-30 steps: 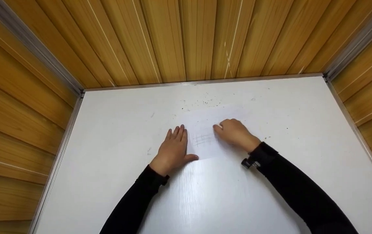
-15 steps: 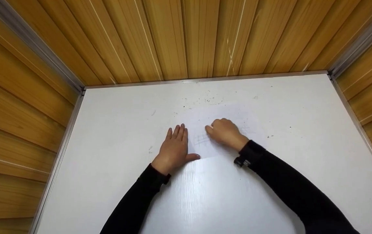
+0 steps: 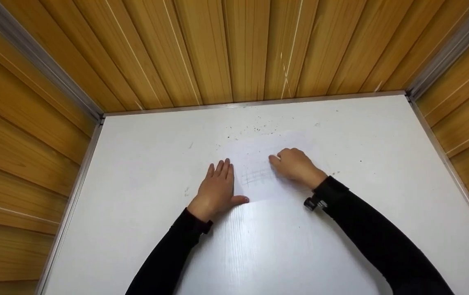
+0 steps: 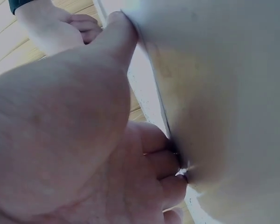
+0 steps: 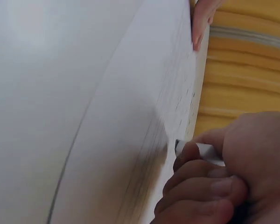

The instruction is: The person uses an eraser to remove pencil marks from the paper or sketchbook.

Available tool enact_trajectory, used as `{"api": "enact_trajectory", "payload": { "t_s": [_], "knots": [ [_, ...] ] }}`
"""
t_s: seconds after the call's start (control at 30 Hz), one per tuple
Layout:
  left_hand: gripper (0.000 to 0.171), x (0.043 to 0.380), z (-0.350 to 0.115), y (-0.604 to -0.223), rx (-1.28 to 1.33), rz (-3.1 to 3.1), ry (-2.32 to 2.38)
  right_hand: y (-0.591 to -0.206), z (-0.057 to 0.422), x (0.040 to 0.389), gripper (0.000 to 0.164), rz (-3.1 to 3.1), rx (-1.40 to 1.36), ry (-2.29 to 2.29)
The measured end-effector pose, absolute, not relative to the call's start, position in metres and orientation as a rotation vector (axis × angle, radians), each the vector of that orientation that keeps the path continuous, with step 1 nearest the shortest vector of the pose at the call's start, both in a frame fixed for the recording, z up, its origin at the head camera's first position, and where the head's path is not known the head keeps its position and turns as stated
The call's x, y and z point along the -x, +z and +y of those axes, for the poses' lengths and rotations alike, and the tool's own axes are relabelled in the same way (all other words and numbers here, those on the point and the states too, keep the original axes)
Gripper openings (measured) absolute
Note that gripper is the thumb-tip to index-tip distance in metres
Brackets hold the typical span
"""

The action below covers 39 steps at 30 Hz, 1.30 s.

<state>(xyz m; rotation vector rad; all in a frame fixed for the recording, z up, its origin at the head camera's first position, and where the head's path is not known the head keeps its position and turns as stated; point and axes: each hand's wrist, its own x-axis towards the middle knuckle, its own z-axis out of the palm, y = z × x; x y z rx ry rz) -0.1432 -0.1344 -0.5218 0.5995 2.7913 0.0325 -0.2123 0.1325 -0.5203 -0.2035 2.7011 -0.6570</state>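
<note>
A white sheet of paper [image 3: 244, 153] lies on the white table, with faint crossing pencil lines [image 3: 254, 176] on it. My left hand [image 3: 215, 190] rests flat along the sheet's left side, fingers straight and thumb spread over the near edge. Over the middle of the sheet, my right hand [image 3: 295, 166] curls round a small white eraser [image 5: 207, 151]. In the right wrist view the eraser pokes out between thumb and fingers, its end dark and smudged, just above the pencil lines. The head view hides most of the eraser behind the hand.
Dark crumbs [image 3: 257, 129] are scattered on the white table [image 3: 144, 155] beyond the paper. Wood-look panels [image 3: 246, 49] wall the back and both sides. A small black device [image 3: 315, 203] sits at the right wrist.
My right hand slid left across the pencil lines, then back right to about its former spot. My left hand has stayed on the paper's left side.
</note>
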Motion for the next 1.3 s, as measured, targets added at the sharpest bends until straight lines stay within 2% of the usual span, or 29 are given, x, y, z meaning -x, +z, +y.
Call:
{"api": "enact_trajectory", "payload": {
  "t_s": [0.33,0.53,0.67,0.97,1.1,1.3],
  "knots": [
    [0.119,0.155,-0.135,-0.527,-0.612,2.812,0.187,-0.514,0.062,0.208,0.059,2.667,0.354,-0.623],
    [0.119,0.157,-0.134,-0.530,-0.621,2.796,0.159,-0.520,0.042,0.207,0.052,2.690,0.407,-0.541],
    [0.119,0.156,-0.133,-0.527,-0.595,2.805,0.127,-0.520,0.061,0.212,0.055,2.704,0.365,-0.536],
    [0.121,0.157,-0.139,-0.526,-0.556,2.782,0.111,-0.519,0.163,0.219,0.061,2.704,0.154,-0.605],
    [0.121,0.157,-0.143,-0.528,-0.554,2.780,0.141,-0.520,0.164,0.217,0.061,2.733,0.187,-0.574],
    [0.120,0.154,-0.143,-0.531,-0.575,2.802,0.134,-0.519,0.125,0.213,0.057,2.717,0.213,-0.640]
  ]
}}
